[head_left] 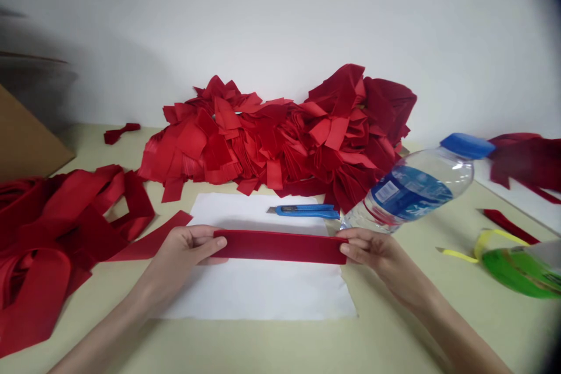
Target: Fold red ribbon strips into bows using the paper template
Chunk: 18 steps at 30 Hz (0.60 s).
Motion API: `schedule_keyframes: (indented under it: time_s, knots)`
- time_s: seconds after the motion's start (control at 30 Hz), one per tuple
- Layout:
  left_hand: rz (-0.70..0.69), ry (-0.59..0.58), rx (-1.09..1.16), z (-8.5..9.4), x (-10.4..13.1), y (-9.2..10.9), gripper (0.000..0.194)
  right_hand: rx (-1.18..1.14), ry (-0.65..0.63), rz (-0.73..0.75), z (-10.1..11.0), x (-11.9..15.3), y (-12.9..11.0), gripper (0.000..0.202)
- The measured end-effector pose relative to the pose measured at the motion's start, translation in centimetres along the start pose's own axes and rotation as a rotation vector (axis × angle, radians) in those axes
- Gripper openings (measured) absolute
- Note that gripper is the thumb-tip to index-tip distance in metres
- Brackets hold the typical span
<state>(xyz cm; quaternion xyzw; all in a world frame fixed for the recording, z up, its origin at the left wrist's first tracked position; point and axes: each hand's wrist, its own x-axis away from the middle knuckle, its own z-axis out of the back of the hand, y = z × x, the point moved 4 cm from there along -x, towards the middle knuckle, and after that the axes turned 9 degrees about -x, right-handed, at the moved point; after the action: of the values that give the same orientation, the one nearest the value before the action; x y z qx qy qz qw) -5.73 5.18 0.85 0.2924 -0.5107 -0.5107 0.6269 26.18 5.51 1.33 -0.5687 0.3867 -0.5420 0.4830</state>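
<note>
A flat strip of red ribbon is stretched level between my two hands, over a white paper sheet. My left hand pinches its left end between thumb and fingers. The right end is pinched by my right hand. Just beyond the ribbon, a blue box cutter lies on the paper with its blade pointing left. A clear plastic bottle with a blue cap leans behind my right hand.
A large heap of red ribbon pieces lies against the wall. Loose red ribbon covers the table's left side, near a cardboard box. At the right are a green package, a yellow strip and more dark red cloth.
</note>
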Motion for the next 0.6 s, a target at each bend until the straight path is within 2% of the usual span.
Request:
schedule_keyframes:
  time_s: [0.23,0.43,0.6]
  knots:
    - [-0.039,0.003,0.056,-0.4,0.0,0.4,0.023,-0.048,0.04,0.019,0.5,0.0,-0.1,0.028]
    - [-0.024,-0.071,-0.004,-1.2,0.5,0.7,0.023,0.036,0.14,0.098,0.8,-0.5,-0.1,0.033]
    - [-0.029,-0.097,-0.006,-1.2,0.3,0.6,0.018,0.113,0.132,0.12,0.1,-0.4,0.3,0.032]
